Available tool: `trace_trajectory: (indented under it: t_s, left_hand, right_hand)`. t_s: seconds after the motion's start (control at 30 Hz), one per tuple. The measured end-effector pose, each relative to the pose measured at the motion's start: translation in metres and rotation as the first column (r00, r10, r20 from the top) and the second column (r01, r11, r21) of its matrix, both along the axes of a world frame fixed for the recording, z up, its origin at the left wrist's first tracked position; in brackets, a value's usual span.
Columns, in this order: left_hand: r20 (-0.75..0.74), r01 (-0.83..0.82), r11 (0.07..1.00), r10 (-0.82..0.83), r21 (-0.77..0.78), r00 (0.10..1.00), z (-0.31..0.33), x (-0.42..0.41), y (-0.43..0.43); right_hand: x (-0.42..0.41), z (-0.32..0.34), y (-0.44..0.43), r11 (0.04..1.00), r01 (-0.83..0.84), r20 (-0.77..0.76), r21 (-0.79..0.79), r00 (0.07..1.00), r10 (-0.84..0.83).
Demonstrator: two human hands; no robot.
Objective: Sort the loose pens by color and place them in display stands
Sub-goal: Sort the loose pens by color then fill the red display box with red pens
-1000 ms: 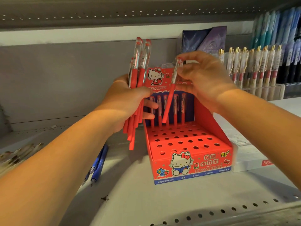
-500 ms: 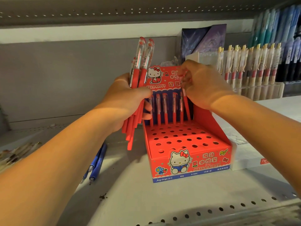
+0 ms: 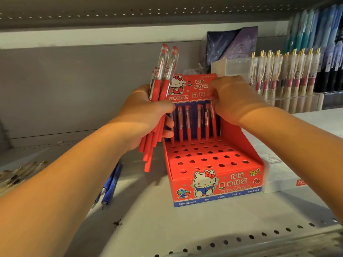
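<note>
Blue pens (image 3: 109, 188) lie loose on the shelf (image 3: 185, 225) at the left, not yet sorted. Next, the left hand (image 3: 146, 115) clenches a bundle of red pens (image 3: 161, 93), upright, just beside the red Hello Kitty display stand (image 3: 213, 160). The change is in its back row — the single red pen (image 3: 213, 125) that hung slanted above a second ago now stands at the row's right end, the right hand (image 3: 235, 101) still pinching its top. One more placed; the nearer holes are empty. Farther right, a clear stand (image 3: 297, 102) holds gold-clipped pens (image 3: 289, 75).
</note>
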State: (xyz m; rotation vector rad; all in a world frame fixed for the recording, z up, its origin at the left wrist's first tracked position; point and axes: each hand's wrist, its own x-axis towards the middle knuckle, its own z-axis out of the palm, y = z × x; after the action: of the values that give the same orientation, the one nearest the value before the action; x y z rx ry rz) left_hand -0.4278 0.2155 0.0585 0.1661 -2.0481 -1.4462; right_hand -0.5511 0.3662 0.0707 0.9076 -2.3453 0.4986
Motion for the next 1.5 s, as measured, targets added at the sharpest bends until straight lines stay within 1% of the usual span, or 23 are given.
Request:
trace_trajectory:
  t_s: [0.07, 0.23, 0.3, 0.37, 0.4, 0.43, 0.47, 0.5, 0.53, 0.57, 0.6, 0.63, 0.67, 0.7, 0.77, 0.87, 1.0, 1.07, 1.13, 1.27, 1.33, 1.4, 1.5]
  left_hand:
    - [0.007, 0.011, 1.000, -0.011, 0.001, 1.000, 0.000, 0.000, 0.001]
    - [-0.002, 0.024, 0.999, -0.024, -0.020, 1.000, -0.001, 0.000, 0.001]
    - [0.000, 0.035, 0.999, -0.035, -0.021, 0.999, -0.001, 0.001, 0.000]
    - [0.005, 0.046, 0.999, -0.045, -0.020, 0.999, -0.001, 0.001, 0.000]
    - [0.006, 0.053, 0.998, -0.053, -0.016, 0.999, -0.001, 0.001, 0.000]
    - [0.006, 0.063, 0.998, -0.063, -0.009, 0.998, -0.001, 0.001, 0.000]
    - [0.004, 0.075, 0.997, -0.075, 0.000, 0.997, -0.001, 0.001, 0.001]
    - [0.001, 0.090, 0.996, -0.090, 0.010, 0.996, -0.001, 0.001, 0.002]
    - [-0.006, 0.111, 0.994, -0.110, 0.018, 0.994, -0.001, 0.002, 0.003]
    - [-0.014, 0.133, 0.991, -0.133, 0.024, 0.991, -0.001, 0.002, 0.004]
    - [-0.018, 0.154, 0.988, -0.153, 0.027, 0.988, -0.001, 0.002, 0.004]
    - [-0.018, 0.170, 0.985, -0.170, 0.028, 0.985, -0.001, 0.002, 0.005]
    - [-0.018, 0.180, 0.983, -0.180, 0.032, 0.984, -0.002, 0.002, 0.005]
    - [-0.017, 0.187, 0.982, -0.187, 0.039, 0.982, -0.002, 0.002, 0.005]
    - [-0.010, 0.209, 0.977, -0.209, 0.051, 0.978, -0.002, 0.003, 0.005]
    - [0.011, 0.249, 0.967, -0.250, 0.051, 0.968, -0.002, 0.003, 0.004]
    - [-0.007, 0.253, 0.965, -0.254, 0.070, 0.967, -0.005, 0.001, 0.004]
    - [-0.017, 0.224, 0.971, -0.223, 0.085, 0.975, -0.004, 0.000, 0.003]
    - [-0.039, 0.170, 0.980, -0.167, 0.105, 0.985, -0.003, -0.002, 0.002]
    - [-0.066, 0.083, 0.986, -0.074, 0.142, 0.995, 0.000, -0.003, -0.003]
    - [-0.077, 0.033, 0.990, -0.023, 0.134, 0.997, 0.000, -0.004, -0.005]
    - [-0.083, -0.061, 0.996, 0.066, 0.068, 0.994, -0.001, -0.005, -0.008]
    - [-0.091, -0.203, 0.976, 0.196, -0.079, 0.976, -0.003, -0.006, -0.012]
  right_hand:
    - [0.001, -0.001, 0.001, 0.999, 0.025, -0.037, 0.044, 0.999, -0.024]
    - [0.007, -0.003, -0.001, 0.955, 0.109, -0.026, 0.276, 0.994, -0.106]
    - [0.008, -0.003, -0.002, 0.948, 0.116, -0.011, 0.298, 0.993, -0.118]
    - [0.007, -0.003, -0.002, 0.958, 0.106, -0.003, 0.266, 0.994, -0.109]
    - [0.006, -0.003, -0.002, 0.974, 0.082, -0.003, 0.211, 0.997, -0.083]
    - [0.005, -0.003, -0.003, 0.992, 0.028, 0.012, 0.122, 1.000, -0.029]
    - [0.005, -0.002, -0.004, 0.998, -0.063, 0.056, -0.004, 0.996, 0.063]
    - [0.007, -0.001, -0.006, 0.970, -0.178, 0.122, -0.165, 0.972, 0.199]
    - [0.011, 0.000, -0.010, 0.898, -0.284, 0.191, -0.336, 0.913, 0.361]
    - [0.017, 0.001, -0.013, 0.795, -0.358, 0.253, -0.490, 0.814, 0.522]
    - [0.022, 0.002, -0.015, 0.691, -0.390, 0.296, -0.609, 0.696, 0.654]
    - [0.025, 0.000, -0.018, 0.607, -0.400, 0.317, -0.686, 0.587, 0.745]
    - [0.027, -0.002, -0.020, 0.557, -0.402, 0.323, -0.727, 0.515, 0.794]
    - [0.028, -0.004, -0.020, 0.533, -0.398, 0.327, -0.747, 0.478, 0.815]
    - [0.025, -0.007, -0.020, 0.510, -0.367, 0.341, -0.778, 0.436, 0.833]
    - [0.022, -0.011, -0.021, 0.483, -0.337, 0.344, -0.808, 0.396, 0.851]
    - [0.023, -0.013, -0.025, 0.398, -0.263, 0.312, -0.879, 0.313, 0.897]
    - [0.024, -0.012, -0.026, 0.374, -0.258, 0.292, -0.891, 0.304, 0.907]
    - [0.026, -0.011, -0.027, 0.323, -0.246, 0.247, -0.914, 0.295, 0.923]
    - [0.026, -0.007, -0.027, 0.213, -0.131, 0.166, -0.968, 0.299, 0.940]
    - [0.026, -0.006, -0.026, 0.193, -0.100, 0.155, -0.976, 0.297, 0.942]
    - [0.026, -0.005, -0.026, 0.196, -0.104, 0.151, -0.975, 0.339, 0.928]
    - [0.024, -0.006, -0.026, 0.193, -0.095, 0.130, -0.977, 0.456, 0.880]
